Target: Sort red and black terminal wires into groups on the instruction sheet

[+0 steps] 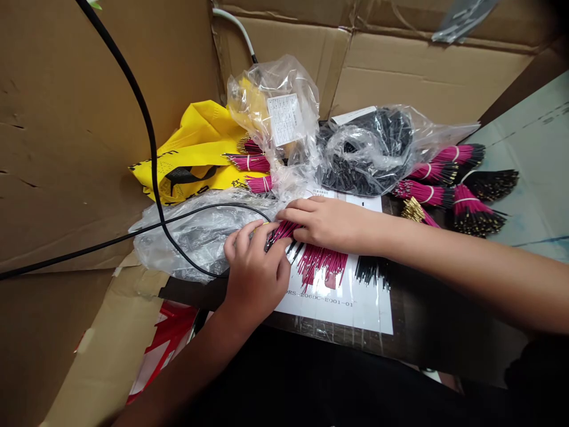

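1. We had the handful of thin magenta wires with dark tips (284, 232) between both hands, just above the white printed paper sheet (373, 317) on the dark brown desk (413, 296); that was the place to work, low and near the surface.
2. Our left hand (258, 267) had its fingers curled in and gripping the wires at one end; we judged a light, even pinch best, since slim strands would likely slide or bend under a hard squeeze.
3. Our right hand (326, 219) lay over the other part of the wires with its fingers bent; we could not tell whether they were closed on them, as the palm hid the contact.
4. Just beside that hand, the loose fan of magenta wires (322, 264) lay spread on the sheet; we needed to mind the right wrist, which could have swept strands astray.
5. The short black wires (372, 270) lay near, below the right forearm; mixing the colours seemed an easy slip.
6. The long black rubbery cable (149, 127) ran close to our left hand; a snag there could have jogged the grip.
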The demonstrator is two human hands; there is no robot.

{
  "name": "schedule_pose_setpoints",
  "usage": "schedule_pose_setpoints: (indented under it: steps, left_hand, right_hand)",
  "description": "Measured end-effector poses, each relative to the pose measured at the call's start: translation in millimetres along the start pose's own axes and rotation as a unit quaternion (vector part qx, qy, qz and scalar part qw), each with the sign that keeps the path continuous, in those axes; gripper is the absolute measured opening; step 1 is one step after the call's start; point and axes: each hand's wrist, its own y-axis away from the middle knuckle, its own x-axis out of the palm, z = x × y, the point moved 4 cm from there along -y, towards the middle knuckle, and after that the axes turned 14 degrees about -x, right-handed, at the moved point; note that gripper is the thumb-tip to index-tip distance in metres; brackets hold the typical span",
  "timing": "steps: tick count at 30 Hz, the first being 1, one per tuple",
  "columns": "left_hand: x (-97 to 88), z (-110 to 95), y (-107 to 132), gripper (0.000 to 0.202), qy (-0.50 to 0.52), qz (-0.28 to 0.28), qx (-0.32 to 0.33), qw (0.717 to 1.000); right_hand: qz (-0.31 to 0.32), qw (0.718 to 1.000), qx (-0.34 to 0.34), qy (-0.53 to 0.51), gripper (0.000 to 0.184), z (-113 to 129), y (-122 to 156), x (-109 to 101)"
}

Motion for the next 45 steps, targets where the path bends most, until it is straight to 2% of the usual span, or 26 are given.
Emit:
schedule_pose_setpoints:
  steps: [6, 12, 19, 25, 32, 35, 39, 45]
  left_hand:
    - [-1.2, 0.8, 0.9, 0.029, 0.003, 0.001, 0.001, 1.0]
    - [-1.4, 0.3, 2.3, 0.023, -0.002, -0.006, 0.01, 1.0]
    - [-3.1, -3.0, 4.8, 0.023, 0.001, -0.01, 0.033, 0.999]
    - [-3.6, -3.9, 4.2, 0.025, 0.005, -0.006, 0.031, 1.0]
    - [-2.0, -2.9, 4.9, 0.017, 0.002, -0.011, 0.036, 0.999]
    - [-2.2, -2.3, 5.4, 0.017, -0.002, -0.013, 0.036, 0.999]
    - [-2.5, -2.3, 5.0, 0.017, -0.005, -0.011, 0.034, 0.999]
    - [-1.8, -1.8, 4.8, 0.017, -0.011, -0.015, 0.036, 0.999]
  right_hand:
    - [0.004, 1.0, -0.008, 0.002, 0.032, 2.4, 0.7, 4.9]
    - [-0.008, 1.0, 0.011, -0.008, 0.031, 4.3, 5.3, 3.4]
    - [-0.038, 0.999, 0.002, -0.01, 0.029, 7.5, 7.0, 6.3]
    - [-0.077, 0.997, -0.002, 0.012, 0.022, 12.5, 17.5, -3.8]
    - [-0.001, 1.0, 0.003, 0.028, 0.022, 15.5, 26.3, -10.4]
    - [0.008, 0.999, 0.018, 0.029, 0.021, 9.8, 21.1, -10.4]
    - [0.051, 0.998, 0.021, 0.027, 0.015, 2.4, 9.8, -6.0]
    - [0.08, 0.997, 0.007, 0.014, 0.012, 5.0, -0.4, 0.3]
